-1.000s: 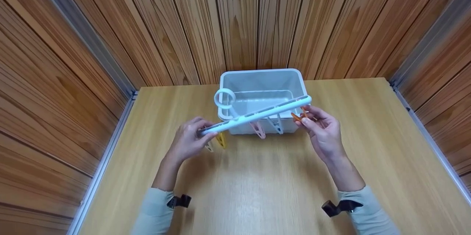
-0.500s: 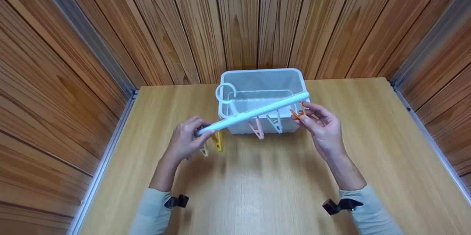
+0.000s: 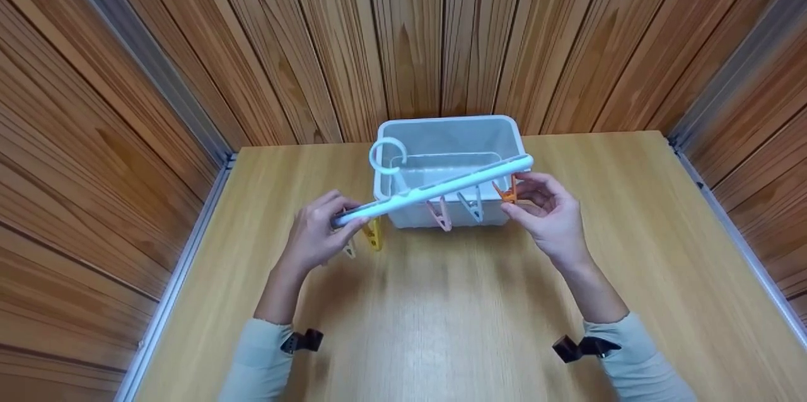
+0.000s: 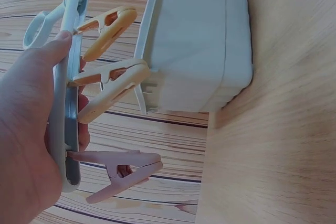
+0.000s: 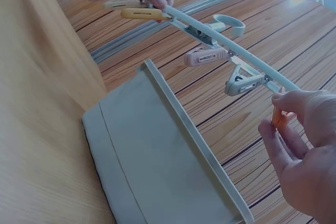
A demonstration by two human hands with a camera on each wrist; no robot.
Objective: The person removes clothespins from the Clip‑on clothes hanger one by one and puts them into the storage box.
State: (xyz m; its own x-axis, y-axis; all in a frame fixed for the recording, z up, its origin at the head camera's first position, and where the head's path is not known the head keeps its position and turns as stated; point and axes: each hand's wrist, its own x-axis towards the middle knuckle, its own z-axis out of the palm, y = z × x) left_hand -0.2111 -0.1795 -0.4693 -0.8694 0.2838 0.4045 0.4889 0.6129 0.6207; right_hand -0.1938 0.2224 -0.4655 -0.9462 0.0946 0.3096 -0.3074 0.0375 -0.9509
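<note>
The left hand [image 3: 315, 235] grips the left end of the hanger bar [image 3: 435, 189], fingers curled round it with the thumb along its side; in the left wrist view the hand [image 4: 31, 129] fills the near corner and hides most of the bar's end [image 4: 71, 77]. The bar slants up to the right, held in the air over the near rim of the bin [image 3: 386, 184].

The right hand [image 3: 550, 216] is at the bar's right end, thumb and forefinger pinching the orange peg [image 3: 507, 193]. The right wrist view shows only a sliver of that peg [image 5: 278, 118] between the fingertips [image 5: 273, 140]; the other fingers are loosely curled, and how the peg joins the bar is hidden.

A pink peg [image 3: 440, 213] and a grey peg [image 3: 471, 206] hang from the middle of the bar in front of the bin. A yellow peg [image 3: 374, 235] and a cream peg [image 3: 348, 249] hang near the left hand, the cream one half hidden behind it. A ring [image 3: 386, 155] sticks up from the bar over the bin's left rim.

The bin stands at the far middle of the table [image 3: 441, 326], against the wood wall [image 3: 410, 30]. Whether it holds anything cannot be made out. Both sleeves [image 3: 258, 358] are cut off at the near edge.
</note>
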